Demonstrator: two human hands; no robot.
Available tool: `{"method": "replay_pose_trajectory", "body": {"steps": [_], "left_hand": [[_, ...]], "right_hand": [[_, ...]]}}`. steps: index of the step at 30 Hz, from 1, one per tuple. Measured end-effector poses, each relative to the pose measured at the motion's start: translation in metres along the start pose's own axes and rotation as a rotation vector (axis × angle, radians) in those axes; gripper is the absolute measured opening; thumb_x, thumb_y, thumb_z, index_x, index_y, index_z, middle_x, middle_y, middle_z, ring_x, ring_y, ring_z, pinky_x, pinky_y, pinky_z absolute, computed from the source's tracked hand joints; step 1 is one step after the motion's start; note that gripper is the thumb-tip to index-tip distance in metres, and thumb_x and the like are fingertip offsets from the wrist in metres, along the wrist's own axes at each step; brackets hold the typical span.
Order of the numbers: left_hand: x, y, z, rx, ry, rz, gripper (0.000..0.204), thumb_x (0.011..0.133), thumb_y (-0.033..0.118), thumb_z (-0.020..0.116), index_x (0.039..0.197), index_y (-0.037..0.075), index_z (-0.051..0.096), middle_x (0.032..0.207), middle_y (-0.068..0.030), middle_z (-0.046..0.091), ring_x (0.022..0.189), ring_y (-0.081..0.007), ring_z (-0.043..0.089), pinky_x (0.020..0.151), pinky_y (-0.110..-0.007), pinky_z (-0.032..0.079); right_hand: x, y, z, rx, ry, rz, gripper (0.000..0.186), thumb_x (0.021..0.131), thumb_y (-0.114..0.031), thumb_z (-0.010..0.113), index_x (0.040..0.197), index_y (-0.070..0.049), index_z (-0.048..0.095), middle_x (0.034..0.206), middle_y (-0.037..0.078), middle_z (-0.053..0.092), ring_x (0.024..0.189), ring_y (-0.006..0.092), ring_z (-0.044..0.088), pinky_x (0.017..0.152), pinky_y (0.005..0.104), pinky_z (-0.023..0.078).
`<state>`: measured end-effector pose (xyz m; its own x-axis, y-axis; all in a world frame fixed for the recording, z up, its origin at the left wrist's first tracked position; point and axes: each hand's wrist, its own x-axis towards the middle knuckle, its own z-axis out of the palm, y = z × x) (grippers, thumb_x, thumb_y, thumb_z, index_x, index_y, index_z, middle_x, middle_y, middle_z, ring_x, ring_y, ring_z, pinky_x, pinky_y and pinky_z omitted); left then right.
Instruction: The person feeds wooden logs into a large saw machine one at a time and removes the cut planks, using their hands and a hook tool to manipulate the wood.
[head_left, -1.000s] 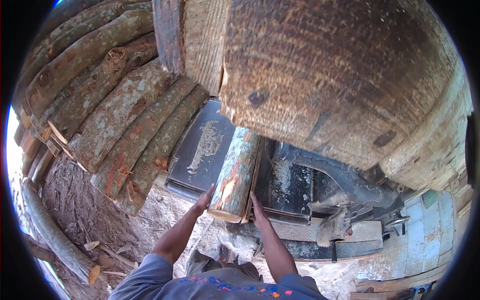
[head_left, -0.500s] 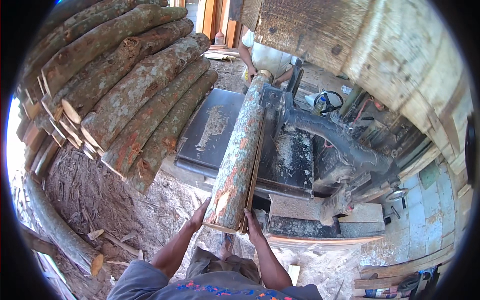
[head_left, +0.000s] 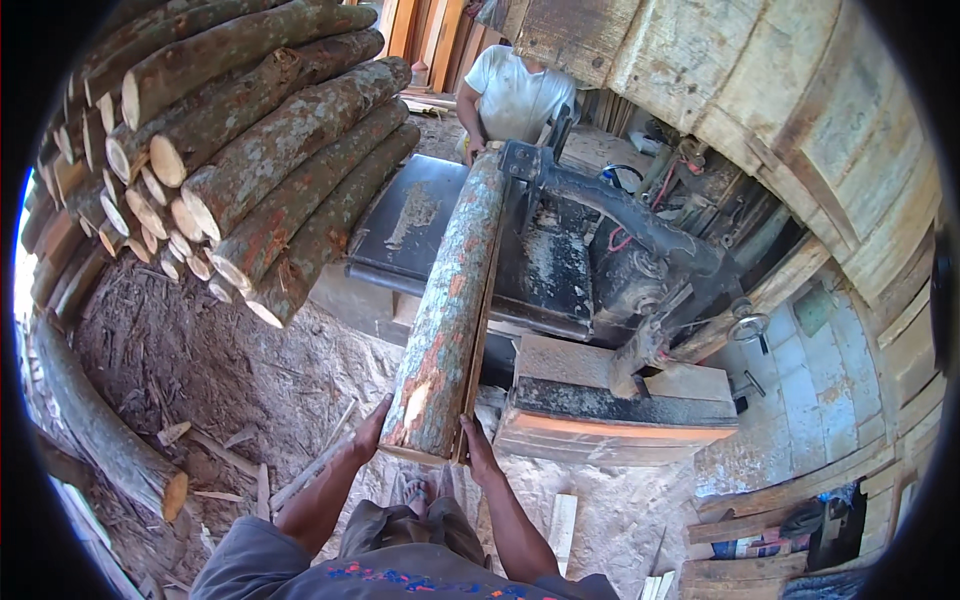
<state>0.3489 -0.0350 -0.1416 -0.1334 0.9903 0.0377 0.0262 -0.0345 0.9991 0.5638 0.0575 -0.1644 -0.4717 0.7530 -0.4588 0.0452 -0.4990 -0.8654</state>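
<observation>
A long bark-covered log [head_left: 440, 310] lies across the dark metal saw table [head_left: 400, 225], its near end sticking out past the table's front edge toward me. My left hand [head_left: 371, 428] grips the left side of that near end. On the opposite side, my right hand [head_left: 478, 450] is closed against the right face, where a thin board-like strip [head_left: 482, 345] runs along the log. The undersides of both hands are hidden. At the far end a co-worker in a white shirt [head_left: 515, 95] stands with a hand at the log.
Stacked logs [head_left: 290, 150] rise on the left. A dark machine arm [head_left: 620, 215] curves over the table's right part. Beside it stands a sawdust-covered box [head_left: 620, 400]. A wooden panel [head_left: 720, 70] overhangs the upper right. Another log [head_left: 110, 420] and wood scraps lie on the ground.
The log has slid toward me over the table, so more of it juts past the front edge. Both my hands stay on its end. My view has shifted, showing more of the co-worker.
</observation>
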Motion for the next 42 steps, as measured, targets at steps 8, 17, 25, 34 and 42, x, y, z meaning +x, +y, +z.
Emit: {"method": "replay_pose_trajectory", "body": {"steps": [8, 17, 25, 34, 42], "left_hand": [[-0.096, -0.066, -0.012, 0.383, -0.032, 0.307, 0.055, 0.1, 0.032, 0.027, 0.141, -0.005, 0.024, 0.146, -0.0178, 0.028, 0.137, -0.0252, 0.024, 0.112, -0.032, 0.017], [-0.201, -0.101, 0.004, 0.286, -0.103, 0.193, 0.05, 0.097, 0.022, 0.027, 0.141, -0.003, 0.024, 0.144, -0.0236, 0.03, 0.135, -0.0334, 0.026, 0.112, -0.037, 0.019], [-0.295, -0.068, 0.0, -0.445, -0.071, -0.194, 0.062, 0.095, 0.044, 0.032, 0.139, 0.001, 0.032, 0.135, -0.0174, 0.044, 0.121, -0.028, 0.045, 0.102, -0.038, 0.036], [-0.365, -0.044, 0.043, -0.878, 0.067, -0.756, 0.089, 0.084, 0.07, 0.036, 0.141, 0.002, 0.03, 0.137, -0.016, 0.043, 0.12, -0.0305, 0.048, 0.102, -0.041, 0.037], [-0.263, -0.054, 0.033, -0.904, 0.187, -0.814, 0.087, 0.083, 0.068, 0.04, 0.134, -0.002, 0.039, 0.128, -0.0177, 0.052, 0.111, -0.0277, 0.055, 0.097, -0.038, 0.042]], "right_hand": [[-0.065, 0.071, 0.013, 0.025, 0.04, -0.111, 0.069, 0.085, -0.057, 0.054, 0.137, -0.014, 0.035, 0.092, 0.0, 0.05, 0.079, 0.0112, 0.05, 0.069, 0.0302, 0.048], [-0.171, 0.12, 0.033, -0.053, 0.111, -0.165, 0.073, 0.084, -0.059, 0.053, 0.135, -0.01, 0.037, 0.093, 0.0, 0.05, 0.082, 0.0114, 0.05, 0.072, 0.0276, 0.045], [-0.287, 0.187, 0.08, -0.035, 0.088, -0.004, 0.095, 0.077, -0.049, 0.07, 0.139, 0.004, 0.02, 0.12, 0.017, 0.054, 0.103, 0.0237, 0.056, 0.086, 0.0358, 0.047], [-0.333, 0.262, -0.085, -0.326, 0.757, 0.09, 0.053, 0.081, -0.046, 0.064, 0.108, -0.001, 0.062, 0.089, 0.011, 0.064, 0.072, 0.015, 0.06, 0.065, 0.0309, 0.05], [-0.337, 0.311, -0.199, -0.395, 0.866, 0.673, 0.068, 0.085, -0.061, 0.048, 0.105, 0.002, 0.063, 0.083, 0.024, 0.064, 0.086, 0.0336, 0.062, 0.078, 0.0422, 0.045]]}}
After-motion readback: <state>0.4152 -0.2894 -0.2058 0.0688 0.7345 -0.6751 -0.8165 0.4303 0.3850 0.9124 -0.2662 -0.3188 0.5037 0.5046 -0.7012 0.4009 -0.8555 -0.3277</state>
